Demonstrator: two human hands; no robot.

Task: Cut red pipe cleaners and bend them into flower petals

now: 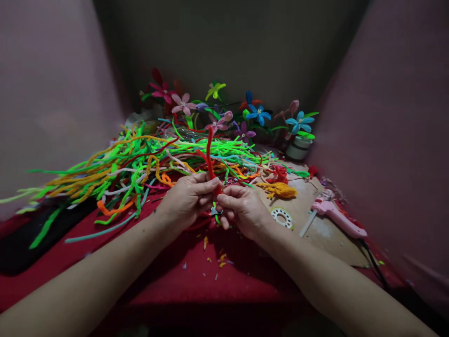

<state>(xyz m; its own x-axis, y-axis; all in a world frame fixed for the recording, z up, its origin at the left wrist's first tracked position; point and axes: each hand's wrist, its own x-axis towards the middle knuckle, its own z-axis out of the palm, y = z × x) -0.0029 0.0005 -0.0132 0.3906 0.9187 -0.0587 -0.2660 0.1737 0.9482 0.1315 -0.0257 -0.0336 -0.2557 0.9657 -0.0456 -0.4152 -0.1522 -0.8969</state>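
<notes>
Both my hands meet at the middle of the view over a red cloth point(182, 276). My left hand point(187, 199) is closed, its fingertips pinching a red pipe cleaner point(209, 154) that rises upright and bends at the top. My right hand point(242, 209) is closed too, gripping the lower end of the same red pipe cleaner right beside the left fingers. A bit of green stem and something dark show between the hands, too small to name. Just behind lies a big heap of pipe cleaners point(133, 164) in neon green, orange, yellow and white.
Finished pipe-cleaner flowers point(257, 113) stand along the back wall. To the right, a pink glue gun point(335, 215) with its cord lies on a brown board point(326, 234), near a white ring point(282, 217), a yellow bundle point(278, 189) and a small jar point(298, 147). Pink walls close both sides.
</notes>
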